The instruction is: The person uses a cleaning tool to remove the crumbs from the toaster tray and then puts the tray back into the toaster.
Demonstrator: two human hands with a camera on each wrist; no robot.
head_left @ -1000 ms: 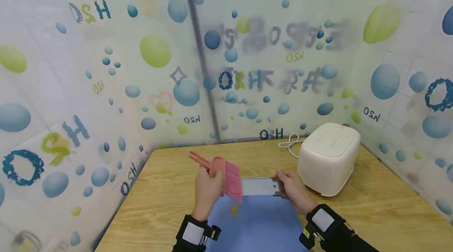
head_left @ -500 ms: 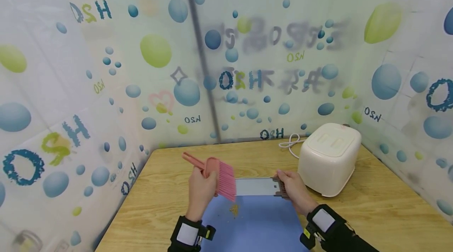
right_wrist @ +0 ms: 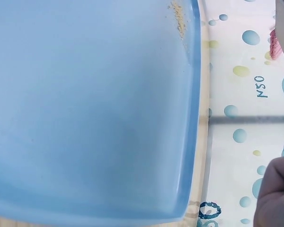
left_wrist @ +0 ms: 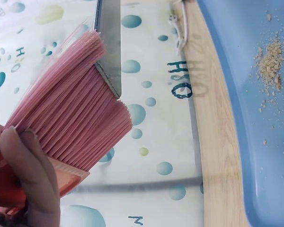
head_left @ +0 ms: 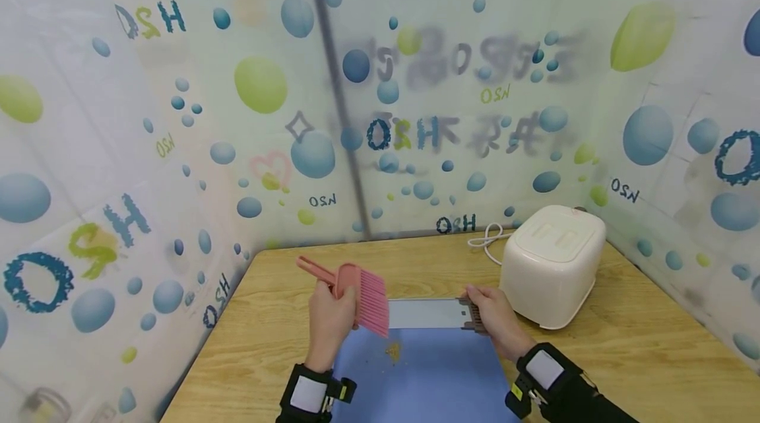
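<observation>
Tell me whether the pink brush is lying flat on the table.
No, the left hand holds the brush up above the blue mat.

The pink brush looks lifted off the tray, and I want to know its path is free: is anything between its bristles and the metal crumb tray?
Nothing visible does. The pink plastic brush, gripped by the left hand, hangs at the left end of the flat grey metal crumb tray, which the right hand holds over the blue mat.
</observation>
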